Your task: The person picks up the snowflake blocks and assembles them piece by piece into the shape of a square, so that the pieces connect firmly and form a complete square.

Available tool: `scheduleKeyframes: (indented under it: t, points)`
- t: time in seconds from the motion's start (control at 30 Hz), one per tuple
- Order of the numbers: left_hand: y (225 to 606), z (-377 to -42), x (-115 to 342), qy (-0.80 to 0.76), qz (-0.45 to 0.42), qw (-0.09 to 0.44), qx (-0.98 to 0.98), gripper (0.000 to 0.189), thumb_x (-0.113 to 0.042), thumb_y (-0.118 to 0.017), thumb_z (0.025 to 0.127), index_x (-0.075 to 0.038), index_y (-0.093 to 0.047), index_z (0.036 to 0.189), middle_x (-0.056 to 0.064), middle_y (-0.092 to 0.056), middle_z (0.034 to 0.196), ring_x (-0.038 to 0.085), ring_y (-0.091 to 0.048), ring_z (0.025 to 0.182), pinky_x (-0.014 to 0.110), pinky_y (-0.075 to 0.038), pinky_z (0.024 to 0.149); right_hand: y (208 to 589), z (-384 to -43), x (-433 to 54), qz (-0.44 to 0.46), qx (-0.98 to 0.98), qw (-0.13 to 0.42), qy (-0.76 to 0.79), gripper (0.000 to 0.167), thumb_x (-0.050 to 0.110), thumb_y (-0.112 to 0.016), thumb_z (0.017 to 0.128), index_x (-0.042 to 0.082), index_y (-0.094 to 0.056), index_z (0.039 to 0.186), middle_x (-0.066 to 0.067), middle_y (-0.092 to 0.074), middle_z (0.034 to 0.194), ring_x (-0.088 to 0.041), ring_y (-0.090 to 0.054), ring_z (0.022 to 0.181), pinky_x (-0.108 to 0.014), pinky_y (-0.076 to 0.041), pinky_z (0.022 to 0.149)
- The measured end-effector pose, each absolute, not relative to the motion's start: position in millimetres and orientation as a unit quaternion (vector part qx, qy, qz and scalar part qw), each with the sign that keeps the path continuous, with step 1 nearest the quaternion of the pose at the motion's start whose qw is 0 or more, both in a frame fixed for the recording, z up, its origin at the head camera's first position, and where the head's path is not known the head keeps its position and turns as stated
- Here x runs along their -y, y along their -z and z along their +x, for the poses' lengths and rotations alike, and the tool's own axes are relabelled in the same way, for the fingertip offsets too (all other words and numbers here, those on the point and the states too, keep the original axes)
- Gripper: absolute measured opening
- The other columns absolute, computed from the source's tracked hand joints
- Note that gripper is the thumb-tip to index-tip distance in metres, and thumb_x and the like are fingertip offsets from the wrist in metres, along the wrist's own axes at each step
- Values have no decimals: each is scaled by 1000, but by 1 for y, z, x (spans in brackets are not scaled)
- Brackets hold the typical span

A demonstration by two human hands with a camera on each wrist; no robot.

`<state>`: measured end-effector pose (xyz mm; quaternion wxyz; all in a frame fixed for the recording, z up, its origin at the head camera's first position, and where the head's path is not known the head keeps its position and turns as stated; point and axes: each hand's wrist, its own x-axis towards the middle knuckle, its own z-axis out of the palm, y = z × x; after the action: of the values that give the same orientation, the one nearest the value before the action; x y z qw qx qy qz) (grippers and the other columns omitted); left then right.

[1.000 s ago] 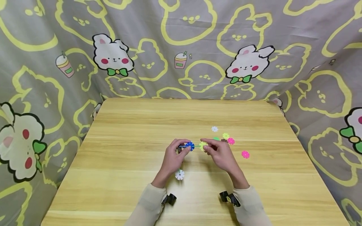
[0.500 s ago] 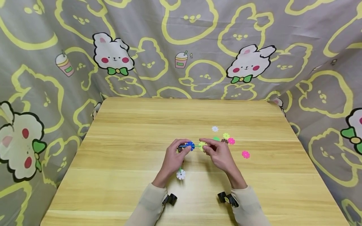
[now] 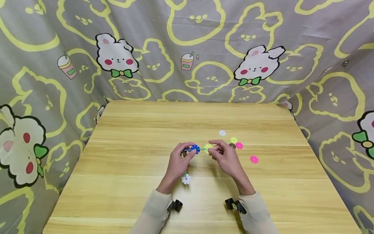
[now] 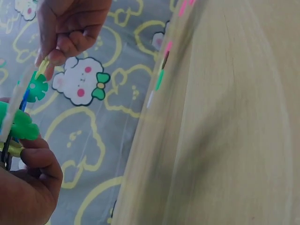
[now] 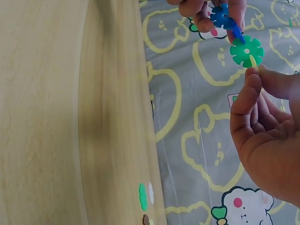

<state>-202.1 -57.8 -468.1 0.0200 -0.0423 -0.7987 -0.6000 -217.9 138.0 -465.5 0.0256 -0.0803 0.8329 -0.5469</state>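
Observation:
My left hand (image 3: 178,162) pinches a blue notched snowflake disc (image 3: 195,149) in a chain of interlocking plastic discs. More of the chain hangs below that palm, partly hidden, down to a white disc (image 3: 186,179). Slotted onto the blue end is a green disc (image 5: 246,51), seen edge-on from the head. A yellow disc (image 3: 207,149) joins its far side. My right hand (image 3: 228,161) holds this yellow disc by its edge between thumb and finger, the index finger raised above it in the head view. Both hands are above the table.
Loose discs lie on the wooden table (image 3: 131,130) beyond my right hand: white (image 3: 222,133), yellow (image 3: 233,140), brown (image 3: 232,146) and two pink ones, one pink disc (image 3: 254,159) farther right. A loose green disc (image 5: 143,197) shows in the right wrist view. A patterned curtain (image 3: 163,58) surrounds the table.
Both hands and the joined discs have shifted slightly away from the body. The right index finger has lifted, and the right hand now covers the loose green disc in the head view.

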Motion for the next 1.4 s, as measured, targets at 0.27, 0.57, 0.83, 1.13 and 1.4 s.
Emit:
scheduleKeyframes:
  t: [0.27,0.57,0.83,1.13,1.4]
  points:
    - [454,-195,57,597,-55,38,800,26,-14,-66,92,-6,-66,117,12,-62,104,12,-51,82,19,-42,69,462,-219,-142,-65,-817,35,571,28,15,-65,93,12,-63,121,-13,-62,88,-19,-57,70,-22,-45,57]
    - [457,-195,61,599,-96,16,795,34,-15,-67,91,-5,-62,124,15,-62,115,22,-61,94,29,-51,81,454,-218,-144,-54,-815,0,576,21,15,-63,94,10,-64,115,-12,-63,90,-29,-60,78,-24,-49,62]
    - [463,-204,62,607,-106,39,786,32,-17,-62,95,-8,-60,125,15,-62,116,29,-63,98,37,-51,83,452,-219,-145,-89,-826,-9,557,20,16,-59,97,12,-66,115,-18,-63,90,-17,-57,74,-22,-47,61]
    - [483,-217,53,570,-176,62,800,27,-25,-54,100,-16,-60,124,2,-61,108,14,-58,86,23,-48,68,447,-220,-139,-164,-841,-43,514,17,17,-61,95,12,-68,109,-4,-64,82,-12,-51,65,-22,-42,55]
    - [485,-217,49,560,-188,79,803,23,-25,-51,101,-14,-64,116,-1,-61,97,9,-57,79,22,-50,65,444,-220,-132,-176,-842,-53,507,12,15,-62,94,12,-69,104,1,-66,80,-16,-56,66,-23,-45,56]
